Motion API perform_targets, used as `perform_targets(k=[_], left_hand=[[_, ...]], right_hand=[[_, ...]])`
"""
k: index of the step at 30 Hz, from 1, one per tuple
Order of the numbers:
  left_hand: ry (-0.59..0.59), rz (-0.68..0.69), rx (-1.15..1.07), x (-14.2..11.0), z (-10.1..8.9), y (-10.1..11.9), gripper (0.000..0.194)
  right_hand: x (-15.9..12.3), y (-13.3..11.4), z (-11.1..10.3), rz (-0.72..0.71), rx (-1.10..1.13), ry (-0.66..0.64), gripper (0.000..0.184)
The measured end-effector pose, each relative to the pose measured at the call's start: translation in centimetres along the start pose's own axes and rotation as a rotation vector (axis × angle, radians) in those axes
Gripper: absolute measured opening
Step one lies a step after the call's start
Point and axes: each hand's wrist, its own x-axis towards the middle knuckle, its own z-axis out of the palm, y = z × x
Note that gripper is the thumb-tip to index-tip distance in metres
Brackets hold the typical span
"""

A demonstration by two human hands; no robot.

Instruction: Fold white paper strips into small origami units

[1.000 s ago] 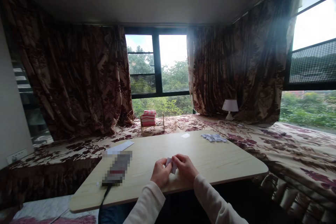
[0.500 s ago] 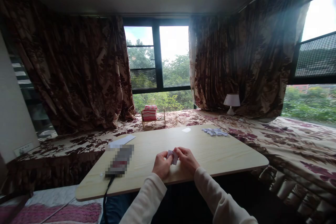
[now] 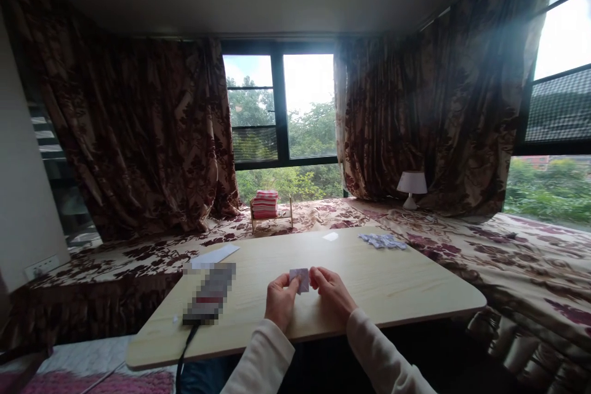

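A small pale purple folded paper square point(image 3: 300, 280) stands upright between my two hands, just above the light wooden table point(image 3: 397, 286). My left hand point(image 3: 279, 303) pinches its left edge with thumb and fingers. My right hand point(image 3: 331, 293) pinches the right edge in the same way. Both hands rest near the table's front edge, their cream sleeves reaching back toward me.
A blurred dark object point(image 3: 210, 294) with a black cable point(image 3: 182, 357) lies at the table's left. A white paper strip point(image 3: 215, 255), a small white slip point(image 3: 330, 236) and a pile of folded paper pieces point(image 3: 383, 241) lie farther back. Behind are a floral-covered ledge, a small lamp point(image 3: 412, 188) and a little striped chair point(image 3: 268, 206).
The paper square has been turned up so its flat face shows toward me, and both hands have risen slightly. The view has shifted a little.
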Motion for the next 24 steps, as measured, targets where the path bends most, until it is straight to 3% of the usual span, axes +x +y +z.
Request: perform_targets(k=[12, 24], left_hand=[[-0.047, -0.006, -0.049, -0.2, 0.0, 0.5, 0.031], [-0.098, -0.005, -0.027, -0.1, 0.3, 0.6, 0.027]], right_hand=[[0.1, 0.6, 0.2, -0.076, -0.045, 0.025, 0.031], [-0.1, 0.9, 0.4, -0.089, -0.035, -0.032, 0.025]])
